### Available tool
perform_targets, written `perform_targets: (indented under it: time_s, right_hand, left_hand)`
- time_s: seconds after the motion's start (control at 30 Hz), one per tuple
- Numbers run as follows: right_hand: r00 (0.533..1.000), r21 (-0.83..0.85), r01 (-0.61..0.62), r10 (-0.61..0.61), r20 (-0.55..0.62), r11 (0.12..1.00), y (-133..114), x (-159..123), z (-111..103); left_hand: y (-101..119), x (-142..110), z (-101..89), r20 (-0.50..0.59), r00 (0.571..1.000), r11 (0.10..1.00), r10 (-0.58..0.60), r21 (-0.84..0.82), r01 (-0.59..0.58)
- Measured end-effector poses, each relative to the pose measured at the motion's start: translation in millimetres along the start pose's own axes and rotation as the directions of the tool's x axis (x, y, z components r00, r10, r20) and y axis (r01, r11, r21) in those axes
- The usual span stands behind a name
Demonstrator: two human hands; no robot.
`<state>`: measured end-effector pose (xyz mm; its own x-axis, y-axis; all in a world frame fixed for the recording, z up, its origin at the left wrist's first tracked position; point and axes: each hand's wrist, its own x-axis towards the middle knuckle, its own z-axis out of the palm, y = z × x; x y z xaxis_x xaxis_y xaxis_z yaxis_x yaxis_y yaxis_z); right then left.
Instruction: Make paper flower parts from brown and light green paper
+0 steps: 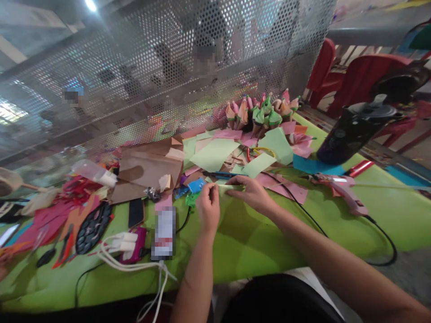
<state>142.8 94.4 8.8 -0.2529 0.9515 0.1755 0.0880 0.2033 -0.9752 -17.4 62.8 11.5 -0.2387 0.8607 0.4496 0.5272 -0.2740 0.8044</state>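
Observation:
Over the near middle of the table, my left hand [208, 206] is closed, its thumb and forefinger pinched at the left end of a small pale green paper piece [225, 190]. My right hand [252, 194] comes in from the right, fingers bent and closed on the same paper. Part of the paper is hidden by the fingers. Just beyond lie larger pale green sheets [213, 154], a blue packet [196, 185] and a blue pen-like stick [226, 175]. Beside my left wrist rests a phone [163, 233] with its screen lit.
A pink glue gun [348, 188] lies at the right, its cord trailing forward. Behind it leans a dark tumbler [353, 132]. Several paper-wrapped cones [266, 112] stand at the back. Chargers [129, 242], orange scissors [67, 246] and brown card [148, 172] occupy the left.

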Motion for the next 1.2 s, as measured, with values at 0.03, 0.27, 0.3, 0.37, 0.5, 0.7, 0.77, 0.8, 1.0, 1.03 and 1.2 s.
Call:
perform_targets:
  time_s: [0.03,0.27,0.3,0.37,0.5,0.7,0.77,0.8,1.0,1.03,1.2]
  right_hand:
    - [1.0,0.019,-0.028,0.028,-0.006,0.999,1,1,0]
    - [0.998,0.139,-0.054,0.056,-0.014,0.989,1,2,-3]
    - [0.998,0.14,-0.056,0.058,-0.011,0.989,0,2,-3]
    - [0.998,0.131,-0.062,0.063,-0.004,0.989,-1,2,-4]
    - [0.998,0.099,-0.028,0.033,-0.048,0.995,-5,2,-6]
    - [0.991,0.079,-0.013,0.024,-0.133,0.997,-5,4,-8]
    - [0.991,0.09,-0.028,0.039,-0.13,0.996,-4,4,-8]
    - [0.991,0.107,-0.032,0.046,-0.127,0.994,-4,4,-9]
    - [0.994,0.221,-0.038,0.059,-0.09,0.975,-4,4,-10]
    - [0.994,0.213,-0.042,0.062,-0.089,0.976,-3,4,-10]
    - [0.992,0.19,-0.05,0.071,-0.106,0.98,-1,4,-9]
  left_hand:
    - [1,0,-0.4,0.011,1.0,1.0,-0.01,-0.029,0.01]
    - [4,3,-3.7,0.194,0.972,0.955,-0.132,-0.237,0.177]
    - [3,4,-3.5,0.228,0.962,0.943,-0.153,-0.256,0.211]
    - [3,6,-2.6,0.265,0.944,0.92,-0.194,-0.285,0.269]
    - [1,11,-1.2,0.235,0.941,0.902,-0.245,-0.301,0.31]
    - [0,13,-2.1,0.211,0.935,0.88,-0.285,-0.329,0.343]
    - [-1,13,-1.9,0.214,0.934,0.872,-0.287,-0.345,0.347]
    - [-1,12,-1.7,0.211,0.934,0.869,-0.289,-0.352,0.348]
    - [-6,10,-0.5,0.194,0.924,0.829,-0.33,-0.409,0.382]
    - [-6,10,-0.3,0.196,0.923,0.825,-0.331,-0.415,0.384]
    - [-6,9,0.3,0.213,0.92,0.82,-0.329,-0.419,0.39]
